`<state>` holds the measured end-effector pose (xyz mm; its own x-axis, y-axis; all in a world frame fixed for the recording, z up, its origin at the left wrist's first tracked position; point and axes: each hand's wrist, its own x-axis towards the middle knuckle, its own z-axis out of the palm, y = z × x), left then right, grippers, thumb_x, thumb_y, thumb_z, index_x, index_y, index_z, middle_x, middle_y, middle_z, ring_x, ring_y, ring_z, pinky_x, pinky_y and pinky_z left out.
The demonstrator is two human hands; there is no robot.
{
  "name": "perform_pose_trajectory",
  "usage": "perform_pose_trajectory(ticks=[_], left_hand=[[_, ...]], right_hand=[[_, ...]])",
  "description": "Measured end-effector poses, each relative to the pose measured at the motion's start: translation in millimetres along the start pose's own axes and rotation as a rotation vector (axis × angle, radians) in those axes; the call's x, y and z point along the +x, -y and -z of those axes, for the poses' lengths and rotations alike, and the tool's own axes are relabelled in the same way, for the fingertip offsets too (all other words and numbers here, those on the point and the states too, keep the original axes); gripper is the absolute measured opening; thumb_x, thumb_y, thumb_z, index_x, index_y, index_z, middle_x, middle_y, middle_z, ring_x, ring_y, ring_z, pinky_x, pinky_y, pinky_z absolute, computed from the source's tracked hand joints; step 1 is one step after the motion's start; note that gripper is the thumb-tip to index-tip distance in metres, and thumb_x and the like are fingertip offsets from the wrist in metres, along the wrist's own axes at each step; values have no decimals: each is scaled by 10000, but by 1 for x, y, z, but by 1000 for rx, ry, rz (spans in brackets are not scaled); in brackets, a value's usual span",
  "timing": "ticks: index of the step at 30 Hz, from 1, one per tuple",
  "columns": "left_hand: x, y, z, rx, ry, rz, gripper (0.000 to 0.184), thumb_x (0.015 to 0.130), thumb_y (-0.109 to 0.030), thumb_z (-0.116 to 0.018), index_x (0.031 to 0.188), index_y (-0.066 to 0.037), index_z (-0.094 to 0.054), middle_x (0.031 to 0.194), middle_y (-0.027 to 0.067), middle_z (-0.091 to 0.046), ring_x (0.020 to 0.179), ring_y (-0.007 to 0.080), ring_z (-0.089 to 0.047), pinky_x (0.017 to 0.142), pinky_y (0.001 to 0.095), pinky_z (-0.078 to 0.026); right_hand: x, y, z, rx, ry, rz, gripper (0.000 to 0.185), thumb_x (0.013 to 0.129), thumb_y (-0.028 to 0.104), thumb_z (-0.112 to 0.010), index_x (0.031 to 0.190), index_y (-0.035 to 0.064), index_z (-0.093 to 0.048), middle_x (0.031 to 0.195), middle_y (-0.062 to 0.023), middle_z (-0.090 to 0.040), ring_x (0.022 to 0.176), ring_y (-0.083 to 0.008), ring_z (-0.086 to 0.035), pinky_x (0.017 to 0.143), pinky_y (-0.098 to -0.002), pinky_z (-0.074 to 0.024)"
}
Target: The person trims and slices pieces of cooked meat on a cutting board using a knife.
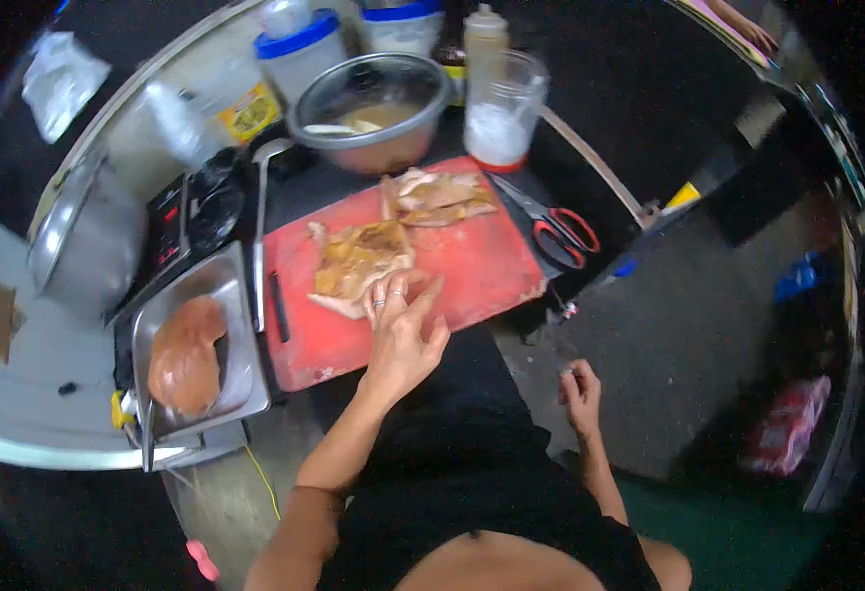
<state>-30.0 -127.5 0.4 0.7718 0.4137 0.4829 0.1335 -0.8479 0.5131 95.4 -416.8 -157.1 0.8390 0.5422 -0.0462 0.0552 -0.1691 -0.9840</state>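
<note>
My left hand (403, 330), with rings on it, reaches over the near edge of a flat, yellow-brown piece of meat (362, 258). Its fingers are bent and its thumb stands apart; the fingertips seem to touch the meat, though blur hides the exact contact. That piece lies on a red cutting board (472, 271). Behind it to the right rests another pale piece of meat (442, 200). My right hand (580, 396) hangs low beside my body, away from the board, fingers loosely curled with a gap at the thumb and nothing visible in them.
Scissors (556, 231) with red-and-black handles lie right of the board. A metal tray (240, 340) with raw meat (188, 355) stands left, below a big pot (93, 236). Behind are a bowl (371, 108) of liquid, a clear jug (504, 108) and a squeeze bottle (485, 39).
</note>
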Motion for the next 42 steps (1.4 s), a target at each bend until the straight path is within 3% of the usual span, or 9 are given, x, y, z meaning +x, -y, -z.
perform_pose_trajectory(ticks=[7, 13, 15, 23, 26, 29, 33, 36, 42], left_hand=[[-13, 50, 59, 230, -270, 194, 359, 735, -22, -578, 1075, -76, -680, 1058, 132, -566, 1044, 302, -479, 943, 436, -318], [-14, 86, 68, 278, -310, 293, 332, 752, -11, -566, 1065, -60, -666, 1033, 146, -577, 1033, 319, -498, 926, 446, -347], [-7, 95, 66, 296, -260, 315, 294, 757, -5, -564, 1040, -10, -648, 1046, 169, -606, 1005, 342, -550, 879, 417, -418], [16, 120, 63, 39, -209, 436, 323, 793, 33, -496, 1093, 38, -617, 983, 251, -646, 954, 380, -627, 843, 434, -481], [22, 142, 54, 117, -246, 447, 329, 767, 38, -495, 1064, -13, -629, 977, 235, -635, 923, 393, -610, 805, 476, -475], [35, 144, 58, 130, -277, 395, 367, 744, 63, -528, 1085, -9, -643, 1034, 223, -641, 1017, 366, -600, 898, 422, -459], [57, 152, 54, 78, -171, 300, 279, 726, -22, -629, 984, -91, -711, 1028, 151, -637, 1026, 324, -575, 920, 386, -446], [70, 183, 41, 337, 24, 310, 242, 711, -82, -670, 945, -107, -729, 1051, 143, -637, 1015, 304, -581, 912, 390, -447], [59, 196, 38, 465, -221, 335, 199, 689, -102, -693, 883, -96, -734, 975, 151, -632, 967, 318, -587, 890, 390, -458]], right_hand=[[25, 83, -37, 157, 89, 166, 274, 875, 119, -594, 1118, 6, -533, 796, -6, -532, 616, -70, -497, 546, -218, -424], [36, 148, -88, 302, 135, 133, 279, 926, 80, -538, 1187, 23, -460, 797, -24, -514, 579, -91, -521, 504, -250, -481], [39, 151, -96, 294, 218, 124, 277, 930, 84, -534, 1188, 27, -452, 793, -29, -507, 565, -97, -525, 491, -256, -494], [44, 151, -107, 119, 339, 85, 288, 917, 76, -541, 1195, 31, -485, 738, -1, -518, 550, -56, -481, 468, -205, -403], [45, 147, -105, 86, 360, 43, 286, 912, 77, -554, 1187, 31, -491, 732, 10, -512, 552, -46, -466, 471, -198, -390], [43, 150, -106, 98, 395, 39, 287, 909, 80, -560, 1185, 35, -494, 739, 22, -513, 555, -41, -457, 474, -190, -378], [39, 155, -108, 89, 413, -10, 300, 908, 82, -560, 1198, 39, -492, 736, 31, -511, 551, -37, -454, 476, -186, -375], [38, 154, -110, 67, 382, 40, 302, 911, 80, -554, 1202, 34, -487, 724, 27, -509, 543, -39, -454, 471, -192, -377], [37, 148, -108, 76, 386, 14, 270, 928, 89, -526, 1190, 42, -480, 691, 5, -511, 476, -52, -461, 405, -200, -365]])
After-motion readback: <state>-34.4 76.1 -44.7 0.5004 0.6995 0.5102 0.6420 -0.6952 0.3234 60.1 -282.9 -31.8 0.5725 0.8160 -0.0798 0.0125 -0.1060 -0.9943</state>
